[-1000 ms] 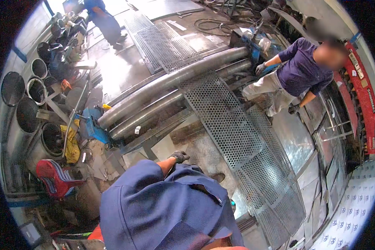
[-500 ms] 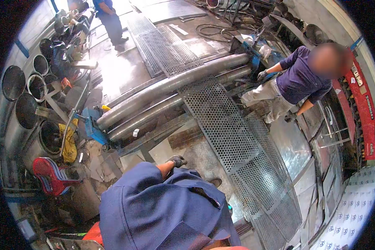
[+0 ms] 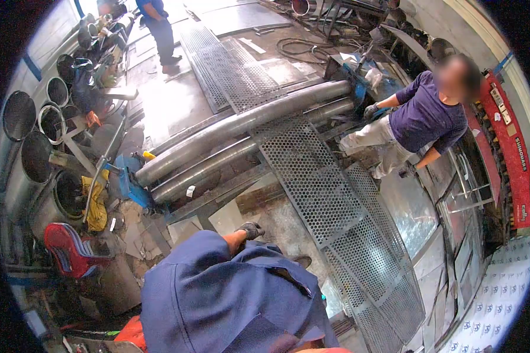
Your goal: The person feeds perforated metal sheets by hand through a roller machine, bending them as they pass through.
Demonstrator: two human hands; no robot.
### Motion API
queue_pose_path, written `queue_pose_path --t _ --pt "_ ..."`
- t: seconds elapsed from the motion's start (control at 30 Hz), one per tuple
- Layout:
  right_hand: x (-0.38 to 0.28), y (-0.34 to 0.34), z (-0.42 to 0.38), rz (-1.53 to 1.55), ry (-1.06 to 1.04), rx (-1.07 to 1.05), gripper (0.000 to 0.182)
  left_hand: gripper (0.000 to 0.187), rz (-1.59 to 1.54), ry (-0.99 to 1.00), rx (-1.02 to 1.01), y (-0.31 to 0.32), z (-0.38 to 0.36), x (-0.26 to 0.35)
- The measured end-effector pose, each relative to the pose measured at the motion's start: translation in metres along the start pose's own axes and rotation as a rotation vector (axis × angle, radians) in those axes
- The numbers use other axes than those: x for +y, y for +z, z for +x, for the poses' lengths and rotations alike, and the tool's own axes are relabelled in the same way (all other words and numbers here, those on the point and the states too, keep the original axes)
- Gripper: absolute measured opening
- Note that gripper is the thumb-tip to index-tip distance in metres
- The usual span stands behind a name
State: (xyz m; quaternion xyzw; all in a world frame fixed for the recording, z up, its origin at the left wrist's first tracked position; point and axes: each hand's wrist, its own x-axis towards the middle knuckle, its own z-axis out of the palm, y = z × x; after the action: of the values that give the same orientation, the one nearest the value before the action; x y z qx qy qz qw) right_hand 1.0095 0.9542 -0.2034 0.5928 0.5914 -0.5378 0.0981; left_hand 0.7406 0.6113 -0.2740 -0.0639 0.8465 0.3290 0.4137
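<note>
My left hand point(image 3: 251, 230), in a dark work glove, hangs in front of my navy shirt point(image 3: 218, 288). Its fingers are loosely bent and apart, with no object seen in them. Below it lie the worn floor and loose flat sheet pieces point(image 3: 228, 216). Beyond the hand, a thick metal pipe point(image 3: 241, 123) rests across blue supports point(image 3: 129, 179), with a thinner pipe point(image 3: 209, 163) alongside. To the right runs a perforated metal sheet point(image 3: 312, 170), which passes beneath the pipes. My right hand is out of sight.
A co-worker point(image 3: 424, 120) in gloves stands right, near the pipes' far end. Another person point(image 3: 158, 32) stands at the back left. Large open tubes point(image 3: 38, 156), red stacked chairs point(image 3: 68, 250) and a yellow sack point(image 3: 95, 203) line the left. A red beam point(image 3: 509, 147) stands right.
The co-worker on the right has raised and turned their head a little. My view has shifted slightly. My left hand stays in nearly the same place.
</note>
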Motion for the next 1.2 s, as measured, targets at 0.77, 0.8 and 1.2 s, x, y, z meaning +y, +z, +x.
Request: queue_pose_path --t 0.77,0.8,1.2 --pt "0.035 0.019 0.062 -0.081 -0.093 0.033 0.032 0.05 0.039 0.031 -0.049 0.007 0.005 -0.009" --pt "0.035 0.02 0.062 -0.082 -0.094 0.034 0.032 0.05 0.058 0.04 -0.058 0.005 0.003 -0.006" --pt "0.041 0.023 0.061 -0.079 -0.105 0.037 0.032 0.049 0.025 0.032 -0.016 0.006 0.007 -0.009"
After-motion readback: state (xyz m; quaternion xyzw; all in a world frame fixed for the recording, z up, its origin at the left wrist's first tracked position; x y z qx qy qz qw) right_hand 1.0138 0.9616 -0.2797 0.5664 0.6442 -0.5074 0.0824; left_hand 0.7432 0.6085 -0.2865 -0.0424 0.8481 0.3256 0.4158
